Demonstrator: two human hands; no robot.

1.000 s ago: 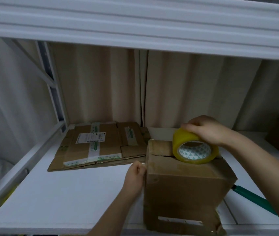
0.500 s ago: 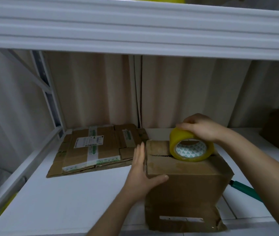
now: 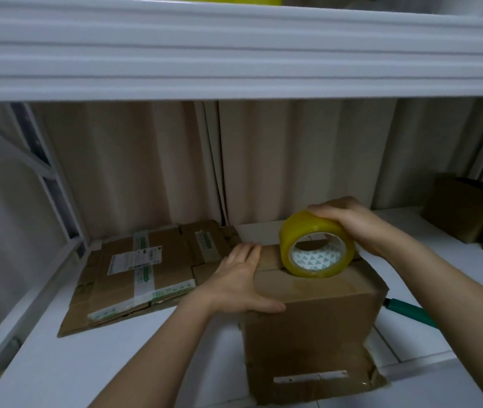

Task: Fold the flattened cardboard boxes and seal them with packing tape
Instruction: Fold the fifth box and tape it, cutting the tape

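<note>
I see my right hand (image 3: 349, 223) gripping the yellow tape roll (image 3: 316, 245) atop the closed cardboard box (image 3: 316, 316); my flat left hand (image 3: 240, 279) steadies its side.

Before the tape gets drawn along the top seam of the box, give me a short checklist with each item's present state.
1. Tape roll standing on the box top at the seam: ok.
2. Right hand gripping the roll from above: ok.
3. Left hand laid flat on the box's left top edge, steadying it: ok.
4. Top flaps closed flat: cannot tell; a gap shows beside the roll.
5. Tape end stuck to the cardboard: cannot tell.
6. Flattened boxes lying clear, to the left: ok.
</note>
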